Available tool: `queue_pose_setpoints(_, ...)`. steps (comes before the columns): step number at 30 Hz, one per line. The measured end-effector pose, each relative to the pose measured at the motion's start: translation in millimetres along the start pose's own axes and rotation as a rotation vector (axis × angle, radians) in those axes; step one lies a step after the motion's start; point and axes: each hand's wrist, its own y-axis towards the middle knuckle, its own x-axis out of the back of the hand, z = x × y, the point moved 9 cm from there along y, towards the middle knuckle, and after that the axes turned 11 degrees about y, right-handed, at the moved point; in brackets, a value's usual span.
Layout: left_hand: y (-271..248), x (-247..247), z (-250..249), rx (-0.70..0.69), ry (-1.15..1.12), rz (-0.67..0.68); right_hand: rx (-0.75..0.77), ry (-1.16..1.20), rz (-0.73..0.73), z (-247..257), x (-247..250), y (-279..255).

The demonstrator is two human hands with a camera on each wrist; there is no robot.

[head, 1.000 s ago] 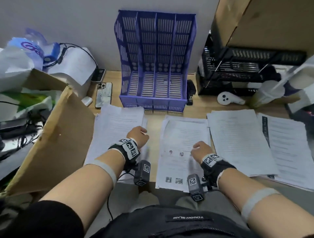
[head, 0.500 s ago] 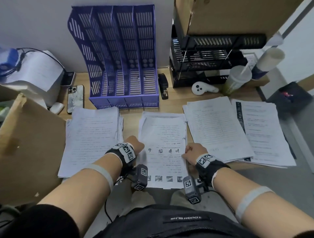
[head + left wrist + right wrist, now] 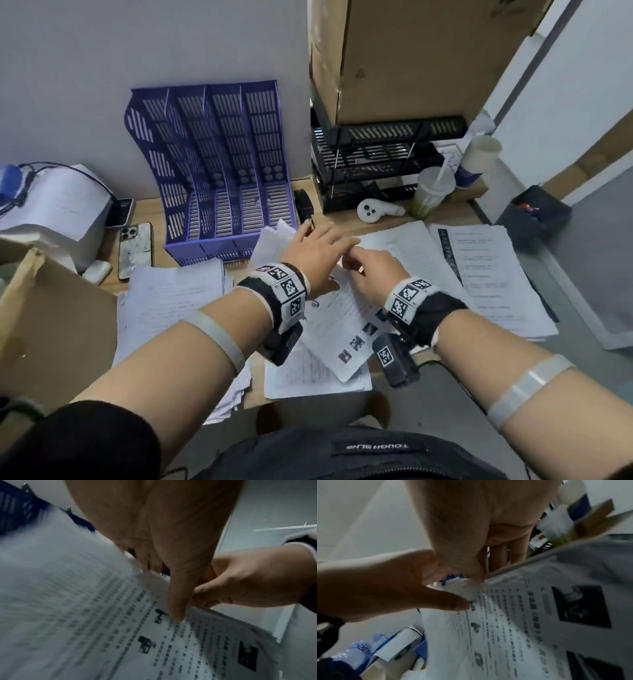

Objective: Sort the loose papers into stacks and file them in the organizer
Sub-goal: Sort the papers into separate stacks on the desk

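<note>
The purple slotted organizer [image 3: 219,164] stands upright at the back of the desk, its slots bare. Both hands hold a sheaf of printed sheets [image 3: 346,315] lifted and tilted above the middle stack [image 3: 308,380]. My left hand [image 3: 318,253] grips its far left part, thumb [image 3: 176,614] on top and fingers beneath. My right hand [image 3: 373,270] pinches the edge just beside it, as the left wrist view shows [image 3: 240,582]. The sheaf [image 3: 505,628] fills the right wrist view. Other stacks lie at the left [image 3: 171,301] and right [image 3: 421,260], [image 3: 486,274].
A black tray rack [image 3: 376,164] under a cardboard box [image 3: 411,51] stands right of the organizer. Near it are a straw cup [image 3: 431,195], a white controller [image 3: 376,210] and a black stapler [image 3: 303,205]. A phone [image 3: 135,250] and an open carton [image 3: 51,325] sit left.
Both hands were at the near edge of the middle stack; they have since taken a sheaf and raised it forward toward the organizer, turning it askew. The head view has swung right.
</note>
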Motion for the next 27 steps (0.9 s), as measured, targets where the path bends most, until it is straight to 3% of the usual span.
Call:
queue_pose_setpoints(4, 12, 23, 24, 0.111, -0.079, 0.032, 0.076, -0.031, -0.143, 24, 50, 6)
queue_pose_setpoints(7, 7, 19, 54, 0.231, -0.313, 0.024, -0.087, -0.057, -0.282, 0, 84, 4)
queue_pose_setpoints(10, -6, 9, 94, 0.411, -0.65, -0.085, -0.326, 0.25, -0.407, -56, 90, -2)
queue_pose_setpoints(13, -23, -13, 113, 0.519, -0.879, -0.1, -0.539, 0.811, -0.211, -90, 30, -6)
queue_pose_setpoints(15, -35, -41, 116, 0.594, -0.989, -0.071, -0.587, 0.978, -0.038, -89, -14, -10)
queue_pose_setpoints(18, -46, -91, 117, 0.7, -1.075, -0.017, -0.46, 0.772, 0.171, -79, -55, -11)
queue_pose_setpoints(23, -50, -135, 97, 0.794, -1.192, 0.174, -0.428, 0.542, 0.083, -85, -45, -22)
queue_pose_setpoints(27, -43, -138, 81, 0.776, -1.241, 0.203, -0.455, 0.529, 0.06, -98, -34, -27)
